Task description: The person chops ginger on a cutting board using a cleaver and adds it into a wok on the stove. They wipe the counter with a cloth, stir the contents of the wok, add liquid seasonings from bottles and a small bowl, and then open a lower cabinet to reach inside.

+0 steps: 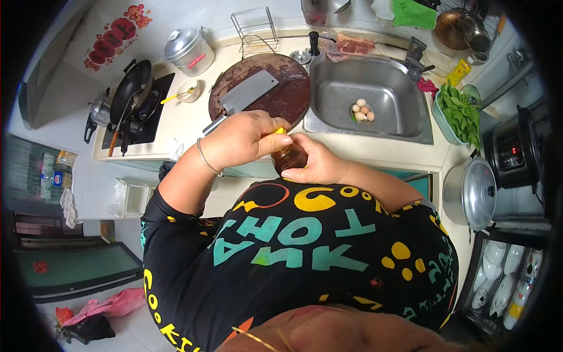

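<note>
My left hand (248, 136), a bangle at its wrist, grips the yellow cap (280, 130) of a brown jar or bottle. Around the body of the brown container (288, 162) my right hand (323, 160) is closed, holding it close to my chest at the counter's front edge. Fingers cover much of the cap and container, so I cannot tell whether the cap is loose. Just beyond my left hand, a cleaver (249, 90) lies on a round wooden chopping board (281, 70), its handle jutting over the board's near-left rim.
Several eggs (363, 111) lie in the steel sink (387, 90), with packaged meat (354, 45) behind it. Leafy greens (459, 112) fill a basin at right, near a lidded pot (477, 189). Leftward are a bowl (190, 93), a lidded pail (189, 50) and a wok (132, 92).
</note>
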Tool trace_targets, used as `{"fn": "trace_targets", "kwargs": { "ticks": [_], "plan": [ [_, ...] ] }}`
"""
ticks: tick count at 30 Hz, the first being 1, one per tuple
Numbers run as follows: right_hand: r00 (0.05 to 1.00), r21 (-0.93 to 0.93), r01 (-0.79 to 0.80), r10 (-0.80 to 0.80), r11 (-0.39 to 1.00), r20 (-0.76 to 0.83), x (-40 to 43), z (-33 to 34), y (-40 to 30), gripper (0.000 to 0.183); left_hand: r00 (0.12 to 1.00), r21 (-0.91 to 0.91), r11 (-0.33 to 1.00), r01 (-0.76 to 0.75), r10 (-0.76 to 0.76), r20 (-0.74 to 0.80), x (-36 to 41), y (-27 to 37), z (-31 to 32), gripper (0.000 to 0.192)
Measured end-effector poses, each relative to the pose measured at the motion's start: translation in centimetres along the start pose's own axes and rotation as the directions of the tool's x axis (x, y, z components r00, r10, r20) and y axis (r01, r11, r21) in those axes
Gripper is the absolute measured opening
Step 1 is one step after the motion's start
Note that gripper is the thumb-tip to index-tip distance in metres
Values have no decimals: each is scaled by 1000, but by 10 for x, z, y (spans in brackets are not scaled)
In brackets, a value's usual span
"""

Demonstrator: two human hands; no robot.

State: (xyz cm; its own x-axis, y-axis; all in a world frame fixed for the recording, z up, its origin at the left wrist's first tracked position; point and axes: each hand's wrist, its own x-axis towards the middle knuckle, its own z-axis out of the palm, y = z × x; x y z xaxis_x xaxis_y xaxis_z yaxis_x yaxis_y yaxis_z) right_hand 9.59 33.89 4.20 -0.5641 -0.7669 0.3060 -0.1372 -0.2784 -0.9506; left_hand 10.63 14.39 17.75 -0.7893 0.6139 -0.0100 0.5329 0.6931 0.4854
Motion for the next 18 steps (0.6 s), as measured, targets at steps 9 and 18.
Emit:
{"fn": "trace_targets", "kwargs": {
  "ticks": [9,18],
  "plan": [
    [992,103,-114,119,988,-44,20,28,-2,63,990,-859,502,-104,138,-39,-33,-39,0,61],
    [986,-18,-117,114,993,-120,50,57,0,60,851,-418,755,-505,515,-98,-41,-82,-35,62]
  ]
}}
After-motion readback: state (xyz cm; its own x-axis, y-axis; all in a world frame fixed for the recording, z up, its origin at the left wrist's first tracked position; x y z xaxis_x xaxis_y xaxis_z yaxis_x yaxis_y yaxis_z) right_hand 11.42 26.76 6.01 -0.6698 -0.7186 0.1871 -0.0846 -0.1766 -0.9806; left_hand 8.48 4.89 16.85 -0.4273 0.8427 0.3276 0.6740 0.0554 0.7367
